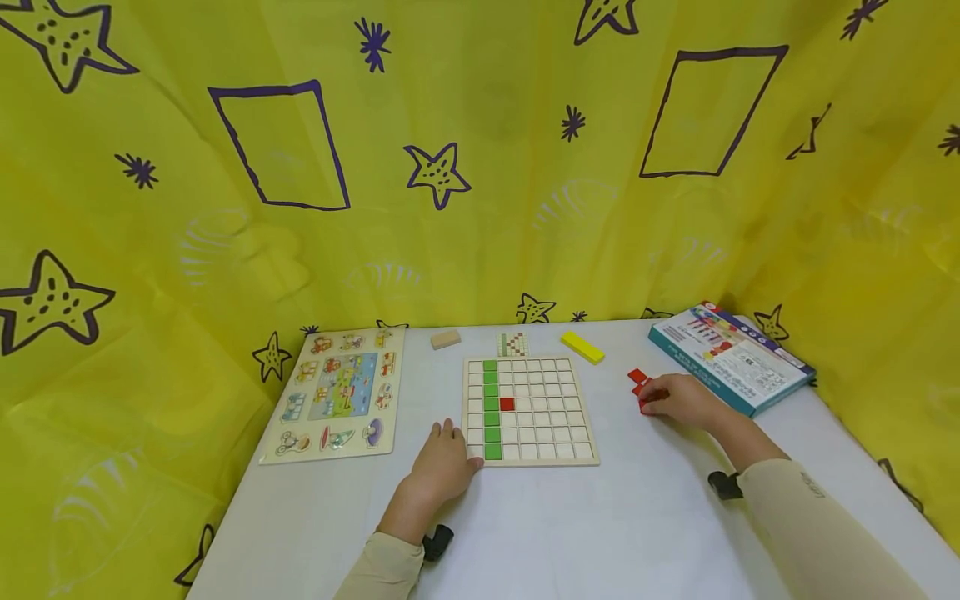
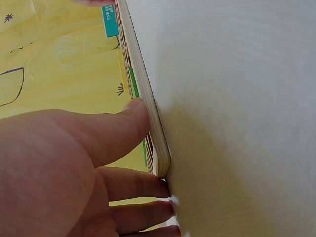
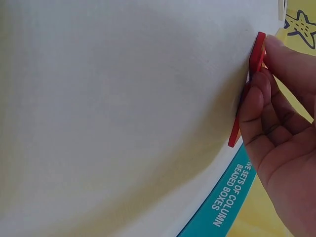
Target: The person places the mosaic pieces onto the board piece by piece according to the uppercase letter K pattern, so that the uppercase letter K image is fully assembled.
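A square wooden grid board (image 1: pixel 551 463) lies on the white table. Green tiles (image 1: pixel 491 418) line one column, and a single red tile (image 1: pixel 507 404) sits just right of them. At the board's near left corner is my left hand (image 1: pixel 442 465), its thumb against the front edge and straight fingers beside the corner. My right hand (image 1: pixel 678 400), right of the board, pinches a red tile (image 3: pixel 257 53) between thumb and fingers. Another red tile (image 3: pixel 233 137) lies beneath its fingers, and a loose red tile (image 1: pixel 637 375) is just beyond them.
A picture puzzle board (image 1: pixel 330 450) lies at left. Behind the grid are a wooden block (image 1: pixel 446 339), a small pattern card (image 1: pixel 513 344) and a yellow bar (image 1: pixel 582 347). A teal-sided box (image 1: pixel 731 354) stands at the back right, near the yellow curtain (image 1: pixel 495 250).
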The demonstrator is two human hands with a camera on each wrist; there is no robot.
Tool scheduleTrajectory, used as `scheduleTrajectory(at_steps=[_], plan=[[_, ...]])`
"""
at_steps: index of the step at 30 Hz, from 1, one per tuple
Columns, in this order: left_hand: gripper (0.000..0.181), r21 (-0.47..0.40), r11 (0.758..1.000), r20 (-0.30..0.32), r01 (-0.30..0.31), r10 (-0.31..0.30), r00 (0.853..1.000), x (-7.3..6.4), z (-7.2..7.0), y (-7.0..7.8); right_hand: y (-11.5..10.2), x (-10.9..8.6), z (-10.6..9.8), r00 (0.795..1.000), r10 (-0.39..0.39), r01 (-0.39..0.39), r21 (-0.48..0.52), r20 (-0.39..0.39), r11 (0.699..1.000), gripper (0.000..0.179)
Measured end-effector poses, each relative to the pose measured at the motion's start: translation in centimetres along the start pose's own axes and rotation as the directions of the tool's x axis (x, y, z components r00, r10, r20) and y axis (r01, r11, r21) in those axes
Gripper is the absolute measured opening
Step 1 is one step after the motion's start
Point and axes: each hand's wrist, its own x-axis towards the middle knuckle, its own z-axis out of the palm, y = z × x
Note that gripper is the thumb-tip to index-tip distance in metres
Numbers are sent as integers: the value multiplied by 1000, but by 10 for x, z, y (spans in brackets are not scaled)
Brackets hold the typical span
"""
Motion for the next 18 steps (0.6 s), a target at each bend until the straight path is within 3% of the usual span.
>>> scheduleTrajectory(at_steps=[6, 18], plan=[[71, 2, 1000, -2, 0, 0, 1000, 0, 1, 0, -5, -1, -1, 1000, -2, 2, -1, 21, 1000, 23], [71, -2, 1000, 2, 14, -14, 1000, 0, -1, 1, -14, 6, -1, 998, -52, 51, 29, 41, 998, 16]])
